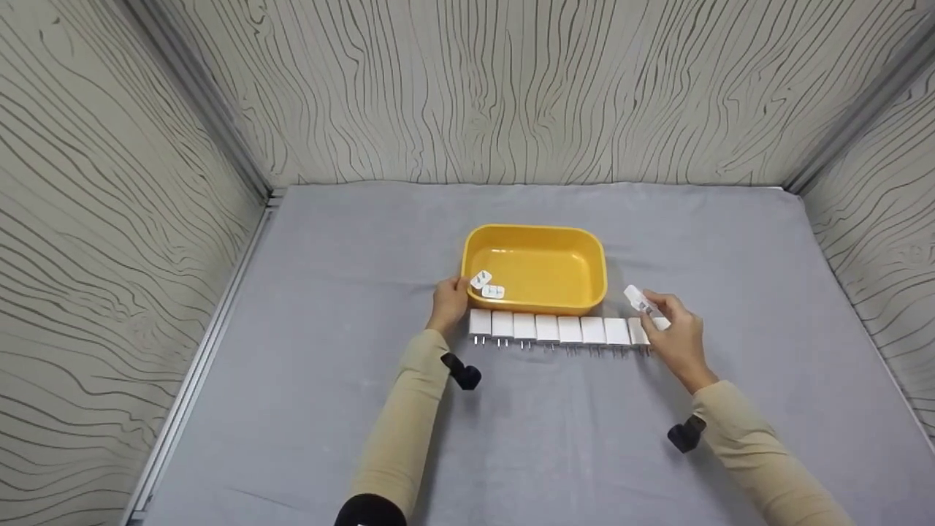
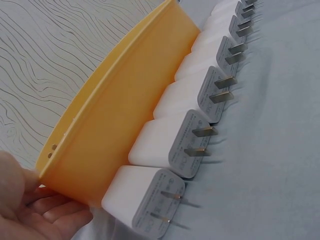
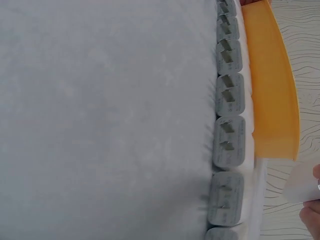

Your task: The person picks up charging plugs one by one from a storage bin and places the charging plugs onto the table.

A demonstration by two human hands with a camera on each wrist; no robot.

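Note:
My left hand (image 1: pixel 448 303) grips the left front corner of a yellow plastic basin (image 1: pixel 537 305). In the left wrist view its thumb lies by the rim and the fingers (image 2: pixel 62 215) reach under the corner. Two white plug chargers (image 1: pixel 493 291) lie inside the basin, in its left front corner. To the right, my right hand (image 1: pixel 678 332) pinches another white charger (image 1: pixel 637 297) and holds it up beside the basin. Its prongs cannot be made out. Several white chargers (image 1: pixel 546 328) stand side by side along the basin's front, prongs toward me; the right hand partly hides the row's right end.
Grey cloth (image 1: pixel 350 292) covers the table. Walls with a wavy line pattern (image 1: pixel 482 95) enclose the back and both sides. A metal rail (image 1: pixel 212 343) runs along the left edge. Each forearm wears a small black camera (image 1: pixel 465 374).

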